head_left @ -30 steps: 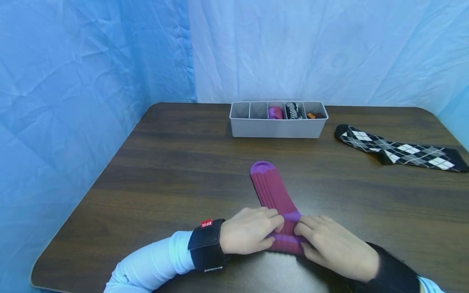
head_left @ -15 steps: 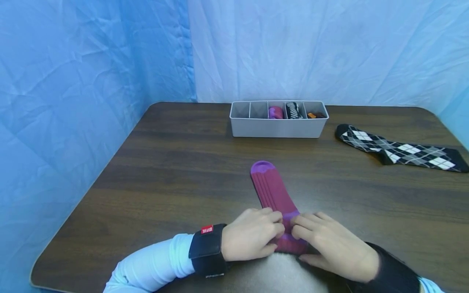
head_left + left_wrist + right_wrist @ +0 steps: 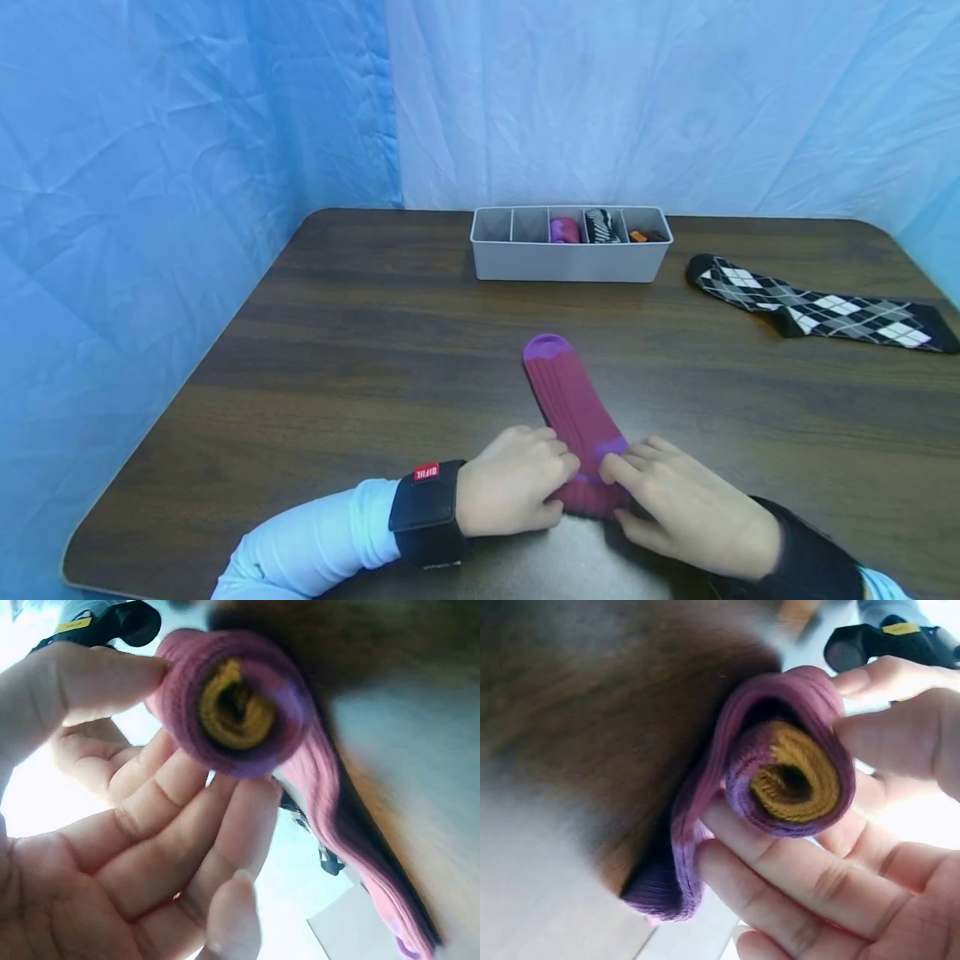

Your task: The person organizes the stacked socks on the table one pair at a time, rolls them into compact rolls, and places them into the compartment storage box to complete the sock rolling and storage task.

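Fingers and thumbs of the left hand (image 3: 513,483) and right hand (image 3: 686,512) pinch the rolled near end of a maroon-and-purple ribbed knit sock (image 3: 570,400), parted only by the roll's thickness. Its flat part stretches far and slightly left on the dark brown wooden table (image 3: 337,358). Rolling seems the step in hand; the next move probably calls for turning both sides evenly.

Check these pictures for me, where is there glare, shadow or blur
Head view: pale sheen on the wooden table near the maroon sock, dark shadow below the right hand. Left wrist view: white glare behind the left fingers, table blurred. Right wrist view: washed-out white beyond the right fingers, table soft, the sock's yellow inside clearer.
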The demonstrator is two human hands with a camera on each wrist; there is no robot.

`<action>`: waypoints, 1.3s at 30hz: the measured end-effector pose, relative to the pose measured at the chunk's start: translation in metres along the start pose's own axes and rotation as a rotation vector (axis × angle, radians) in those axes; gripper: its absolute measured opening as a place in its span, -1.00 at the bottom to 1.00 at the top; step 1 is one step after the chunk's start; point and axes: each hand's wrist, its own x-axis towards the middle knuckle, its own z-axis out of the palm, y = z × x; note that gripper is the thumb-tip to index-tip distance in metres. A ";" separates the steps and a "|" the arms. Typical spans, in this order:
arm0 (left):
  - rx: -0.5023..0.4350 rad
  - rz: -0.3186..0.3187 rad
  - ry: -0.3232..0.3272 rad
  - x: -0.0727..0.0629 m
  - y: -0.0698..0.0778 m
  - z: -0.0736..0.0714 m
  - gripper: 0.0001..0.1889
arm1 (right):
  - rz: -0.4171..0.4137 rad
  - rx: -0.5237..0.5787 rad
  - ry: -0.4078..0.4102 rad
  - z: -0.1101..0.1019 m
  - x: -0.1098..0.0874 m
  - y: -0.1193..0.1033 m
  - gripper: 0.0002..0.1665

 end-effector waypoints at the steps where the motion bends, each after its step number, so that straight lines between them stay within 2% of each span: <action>1: -0.028 0.002 0.005 0.000 -0.001 0.000 -0.85 | 0.005 0.008 -0.005 0.000 0.000 0.000 -0.71; 7: -0.136 0.024 0.013 -0.001 -0.002 -0.001 -0.82 | 0.018 0.037 -0.045 -0.001 0.000 -0.001 -0.78; 11: -0.124 0.044 -0.008 0.001 -0.001 0.000 -0.88 | -0.019 -0.010 0.015 0.002 -0.001 -0.001 -0.80; 15: -0.087 0.090 0.017 0.002 -0.003 0.003 -0.94 | -0.070 -0.092 0.115 0.005 -0.001 -0.001 -0.80; 18: -0.070 0.096 0.019 0.003 -0.004 0.005 -0.95 | -0.071 -0.131 0.159 0.006 -0.001 0.000 -0.81; 23: -0.032 0.068 0.012 0.005 -0.005 0.007 -0.92 | -0.004 -0.090 0.130 0.005 -0.001 0.000 -0.74; 31: -0.044 0.029 0.003 0.006 -0.005 0.004 -0.94 | -0.074 -0.034 0.194 0.004 -0.001 -0.002 -0.70; 35: -0.022 0.049 -0.001 0.006 -0.005 0.004 -0.92 | -0.078 -0.031 0.168 0.003 -0.001 -0.002 -0.59; 39: -0.032 0.067 -0.015 0.007 -0.005 0.003 -0.93 | -0.052 -0.031 0.123 0.002 0.000 -0.002 -0.59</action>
